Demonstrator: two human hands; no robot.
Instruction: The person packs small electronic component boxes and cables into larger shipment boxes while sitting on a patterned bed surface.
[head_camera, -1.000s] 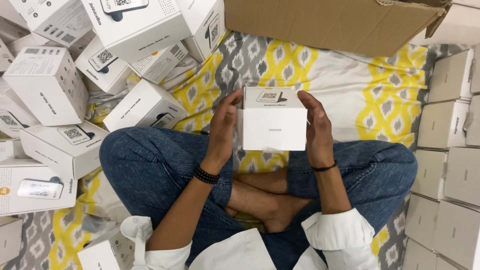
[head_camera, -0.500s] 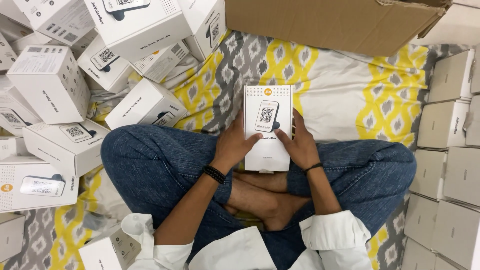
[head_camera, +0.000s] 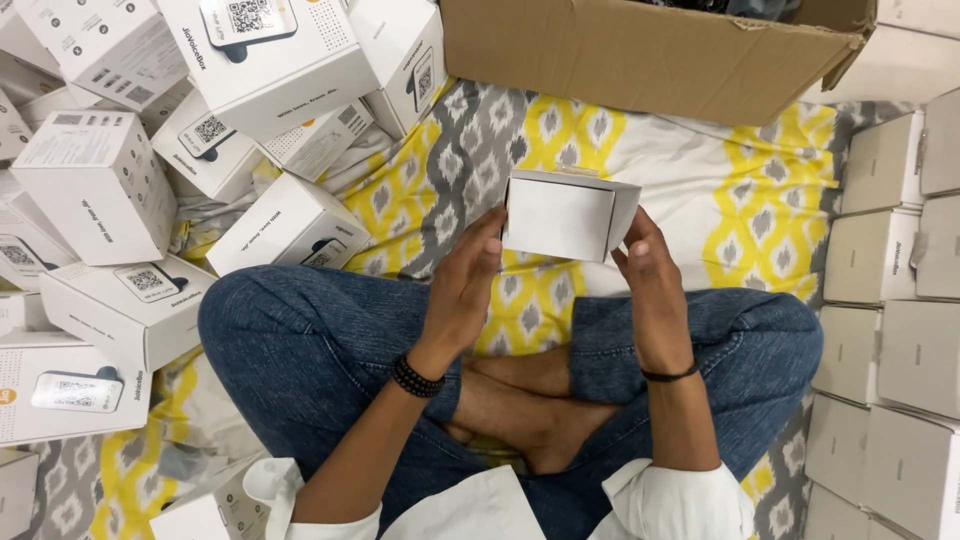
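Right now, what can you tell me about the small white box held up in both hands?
The small white box looks like plain cardboard, roughly cube-shaped, closed, its blank face toward the camera. It is tilted slightly and held above the yellow-and-grey patterned sheet. The left hand touches its left edge and the right hand its right side.

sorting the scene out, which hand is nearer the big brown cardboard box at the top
Right. The right hand grips the small white box just below the cardboard box; the left hand sits lower and further left.

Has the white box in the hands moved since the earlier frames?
Yes. The white box has turned from printed face up to a plain side and risen toward the cardboard carton.
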